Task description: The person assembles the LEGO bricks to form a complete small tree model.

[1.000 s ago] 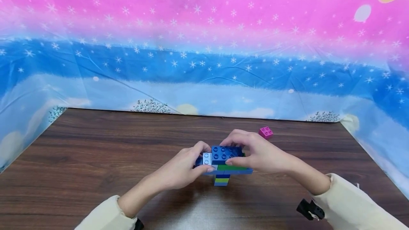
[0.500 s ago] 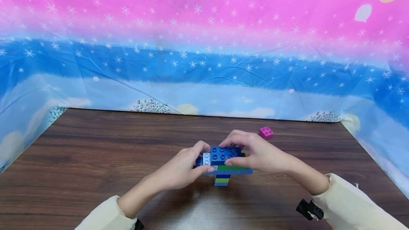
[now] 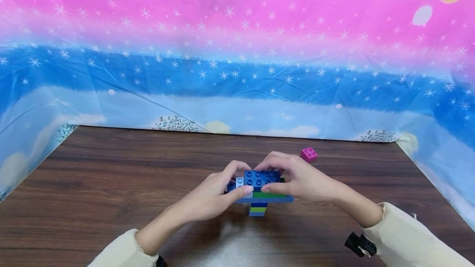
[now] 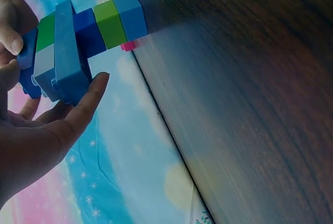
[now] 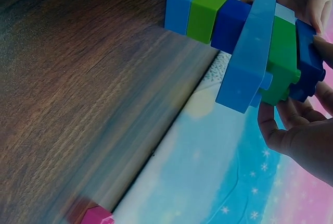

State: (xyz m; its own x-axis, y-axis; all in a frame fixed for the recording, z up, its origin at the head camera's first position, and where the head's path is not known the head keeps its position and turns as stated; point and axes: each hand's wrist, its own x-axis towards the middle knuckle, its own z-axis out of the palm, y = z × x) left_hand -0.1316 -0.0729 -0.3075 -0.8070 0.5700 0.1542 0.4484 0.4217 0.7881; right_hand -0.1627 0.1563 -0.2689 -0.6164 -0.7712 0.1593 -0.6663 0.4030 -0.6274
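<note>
A tower of building bricks stands on the table, with a narrow stem that includes a lime brick [image 3: 257, 209] under a long light blue brick [image 4: 67, 47]. A green brick [image 5: 281, 60] and a pale grey-blue brick [image 4: 45, 65] lie on that long brick. On top is a dark blue brick [image 3: 261, 178] with rows of studs. My right hand [image 3: 297, 176] pinches it, thumb in front and fingers behind. From the other side, my left hand [image 3: 211, 195] grips its left end with thumb in front. The left fingertips behind are partly hidden in the head view.
A small pink brick [image 3: 309, 154] lies farther back on the brown wooden table [image 3: 130, 168], to the right of the tower. A patterned pink and blue cloth [image 3: 222, 81] hangs along the table's back and side edges.
My left thumb and fingers have shifted up and right, from the tower's left end onto the dark blue brick. My right hand keeps its hold, and the pink brick stays put.
</note>
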